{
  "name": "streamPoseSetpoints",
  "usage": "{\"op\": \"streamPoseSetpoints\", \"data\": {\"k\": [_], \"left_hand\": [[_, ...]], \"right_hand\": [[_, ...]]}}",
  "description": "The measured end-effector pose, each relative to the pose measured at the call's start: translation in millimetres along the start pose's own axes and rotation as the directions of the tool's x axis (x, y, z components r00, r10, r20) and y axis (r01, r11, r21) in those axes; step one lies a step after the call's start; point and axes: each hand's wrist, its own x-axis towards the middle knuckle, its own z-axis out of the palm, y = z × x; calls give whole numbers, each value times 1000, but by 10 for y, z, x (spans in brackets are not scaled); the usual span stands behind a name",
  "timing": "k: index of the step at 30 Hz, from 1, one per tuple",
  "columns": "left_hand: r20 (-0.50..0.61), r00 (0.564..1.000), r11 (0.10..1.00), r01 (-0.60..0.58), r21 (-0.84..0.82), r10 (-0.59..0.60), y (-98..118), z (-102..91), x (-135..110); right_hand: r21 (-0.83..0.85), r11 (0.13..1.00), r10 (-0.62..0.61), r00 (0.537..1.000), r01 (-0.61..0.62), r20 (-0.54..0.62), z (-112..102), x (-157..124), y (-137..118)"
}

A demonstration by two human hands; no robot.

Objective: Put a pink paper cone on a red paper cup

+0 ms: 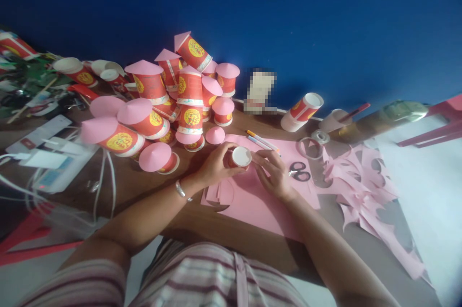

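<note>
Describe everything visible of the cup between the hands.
The cup, seemingly paper, shows a round white end facing up (mouth or base, I cannot tell) and a red side, mostly hidden. The left hand grips it; the right hand seems to touch its right edge. Behind it lies the pink sheet.

Round red-and-white paper cup (241, 157): pale round end facing up
Cup's place: in the left hand (218, 165), right fingers (262, 161) by its edge, above pink paper sheet (256, 201)
</note>
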Motion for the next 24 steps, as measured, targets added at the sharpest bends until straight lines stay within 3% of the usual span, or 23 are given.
{"op": "streamPoseSetpoints", "data": {"k": [11,16,24], "left_hand": [[-16,1000,1000,-11,19,11,-11,-4,-2],[-27,1000,999,-8,41,10,-19,-1,-1],[-35,999,998,-26,58,28,-7,0,3]], "right_hand": [[64,998,16,1000,-16,-9,42,-20,9],[172,980,104,995,-101,-9,74,-25,-1],[276,914,278,955,-297,106,73,-11,1]]}}
